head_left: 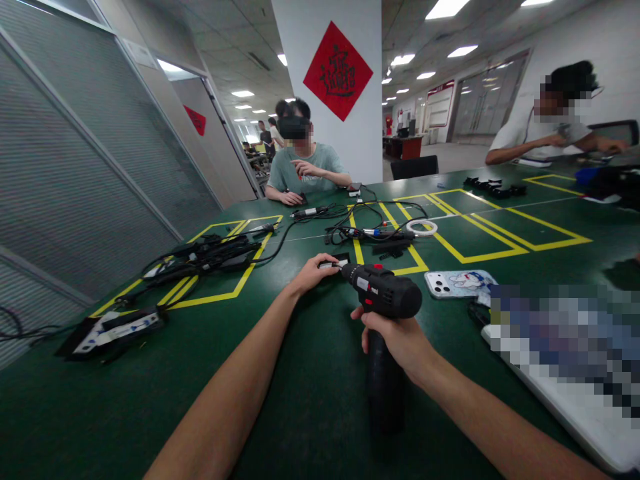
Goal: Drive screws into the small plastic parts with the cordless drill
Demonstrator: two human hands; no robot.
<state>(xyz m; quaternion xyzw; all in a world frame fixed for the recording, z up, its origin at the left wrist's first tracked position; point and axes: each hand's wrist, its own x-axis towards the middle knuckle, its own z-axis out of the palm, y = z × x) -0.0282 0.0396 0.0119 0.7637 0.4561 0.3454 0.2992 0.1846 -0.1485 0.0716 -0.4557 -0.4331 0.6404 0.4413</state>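
Observation:
My right hand [395,333] is wrapped round the grip of a black cordless drill [387,291] with red buttons. Its chuck points away from me and to the left, and the bit ends at a small black and white piece [331,264] on the green table. With fingers closed on that piece, my left hand [316,272] holds it by its left side. The fingertips and the bit's end partly hide the piece, so its kind is unclear.
Cable bundles [200,257] lie at the left, and more cables [370,233] lie ahead. A phone [453,283] and a white-edged laptop-like device [550,400] sit at the right. Yellow tape [235,295] marks the green table [200,373]. Two people [305,163] sit across it.

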